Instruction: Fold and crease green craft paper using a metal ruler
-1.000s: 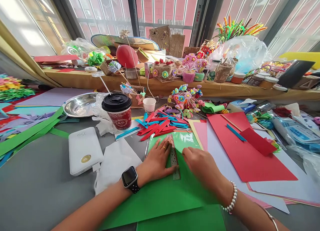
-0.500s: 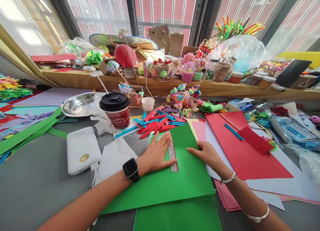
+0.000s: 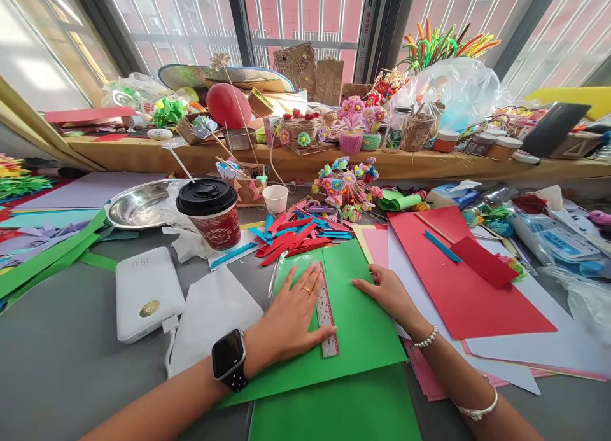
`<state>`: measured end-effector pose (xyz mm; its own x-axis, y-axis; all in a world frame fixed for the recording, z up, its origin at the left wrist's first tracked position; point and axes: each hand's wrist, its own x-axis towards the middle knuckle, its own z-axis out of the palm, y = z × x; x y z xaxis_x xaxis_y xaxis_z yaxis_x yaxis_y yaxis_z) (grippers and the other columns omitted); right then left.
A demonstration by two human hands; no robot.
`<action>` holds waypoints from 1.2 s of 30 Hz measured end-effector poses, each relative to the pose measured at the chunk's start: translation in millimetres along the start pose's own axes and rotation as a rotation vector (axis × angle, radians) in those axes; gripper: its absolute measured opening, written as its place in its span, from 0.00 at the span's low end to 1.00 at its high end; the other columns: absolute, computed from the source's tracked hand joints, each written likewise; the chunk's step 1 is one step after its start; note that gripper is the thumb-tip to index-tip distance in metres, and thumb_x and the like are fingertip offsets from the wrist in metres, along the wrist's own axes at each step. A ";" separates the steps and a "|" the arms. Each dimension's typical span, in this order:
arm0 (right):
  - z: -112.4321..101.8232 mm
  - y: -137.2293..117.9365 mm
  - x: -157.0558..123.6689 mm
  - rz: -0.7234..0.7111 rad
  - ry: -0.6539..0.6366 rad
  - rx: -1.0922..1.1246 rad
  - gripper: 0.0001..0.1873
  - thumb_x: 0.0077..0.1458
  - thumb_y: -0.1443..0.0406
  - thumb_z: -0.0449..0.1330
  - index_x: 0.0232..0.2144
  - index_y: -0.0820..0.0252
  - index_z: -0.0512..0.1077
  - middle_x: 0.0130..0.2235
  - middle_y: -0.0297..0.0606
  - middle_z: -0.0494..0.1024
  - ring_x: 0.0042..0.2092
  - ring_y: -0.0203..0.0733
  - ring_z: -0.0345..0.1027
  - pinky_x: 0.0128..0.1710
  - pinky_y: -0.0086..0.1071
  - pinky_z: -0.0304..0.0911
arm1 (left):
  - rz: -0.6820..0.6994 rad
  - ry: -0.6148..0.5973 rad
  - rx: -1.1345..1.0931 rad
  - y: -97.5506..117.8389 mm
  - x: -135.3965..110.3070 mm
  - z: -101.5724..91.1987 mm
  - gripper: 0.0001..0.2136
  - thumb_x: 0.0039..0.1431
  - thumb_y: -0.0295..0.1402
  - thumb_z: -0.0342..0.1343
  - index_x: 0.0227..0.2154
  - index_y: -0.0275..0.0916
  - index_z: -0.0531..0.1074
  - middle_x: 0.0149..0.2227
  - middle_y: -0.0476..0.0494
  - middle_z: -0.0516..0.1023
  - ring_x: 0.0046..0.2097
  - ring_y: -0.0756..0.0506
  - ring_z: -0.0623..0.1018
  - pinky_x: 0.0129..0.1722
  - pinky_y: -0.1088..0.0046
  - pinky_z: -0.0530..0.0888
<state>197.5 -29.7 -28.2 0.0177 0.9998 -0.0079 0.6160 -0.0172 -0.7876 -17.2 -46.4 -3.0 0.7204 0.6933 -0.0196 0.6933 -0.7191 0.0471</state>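
Observation:
A large green sheet of paper (image 3: 363,329) lies in front of me, over another green sheet (image 3: 334,406). My left hand (image 3: 291,310) rests flat on it with fingers spread, pressing a narrow ruler (image 3: 329,347) with a red-patterned edge. Part of the ruler is hidden under the fingers. Beyond its far end a faint line runs up the paper. At the sheet's right edge is my right hand (image 3: 384,291), thumb on top and the other fingers curled at the edge, pinching the paper.
Red and blue paper strips (image 3: 296,234) are heaped beyond the sheet. To the left are a lidded cup (image 3: 212,221), a white power bank (image 3: 149,294) with cable, and a metal bowl (image 3: 119,209). Red paper (image 3: 482,294) with a stick on it lies right, over white and pink sheets.
My left hand and the ruler have slid towards me along the green sheet, baring the line beyond the ruler. My right hand stays at the sheet's right edge. The view has shifted slightly.

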 end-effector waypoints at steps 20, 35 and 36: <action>5.0 -0.1 7.8 -0.031 0.075 0.017 0.13 0.46 0.55 0.51 0.20 0.57 0.57 0.18 0.28 0.59 0.21 0.34 0.52 0.19 0.27 0.47 | 0.018 -0.008 -0.132 4.9 -4.2 2.1 0.35 0.54 0.51 0.38 0.59 0.35 0.34 0.62 0.38 0.37 0.61 0.40 0.41 0.58 0.57 0.43; 4.6 -0.4 5.2 -0.039 0.076 0.006 0.14 0.47 0.54 0.50 0.20 0.56 0.56 0.19 0.29 0.60 0.22 0.36 0.54 0.20 0.28 0.48 | 0.025 -0.011 -0.171 3.3 -4.2 4.1 0.42 0.48 0.58 0.40 0.58 0.32 0.41 0.61 0.34 0.40 0.61 0.38 0.41 0.57 0.53 0.43; 4.8 -0.1 5.3 -0.039 0.075 0.006 0.14 0.47 0.54 0.50 0.20 0.56 0.56 0.19 0.29 0.61 0.22 0.36 0.54 0.20 0.28 0.48 | 0.021 -0.008 -0.166 3.9 -4.0 4.8 0.42 0.48 0.58 0.40 0.58 0.32 0.42 0.61 0.34 0.40 0.61 0.38 0.41 0.57 0.53 0.43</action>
<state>193.8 -24.4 -31.2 0.0527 0.9962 0.0689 0.6125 0.0222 -0.7902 -17.3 -52.1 -7.5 0.7353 0.6773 -0.0245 0.6658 -0.7152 0.2124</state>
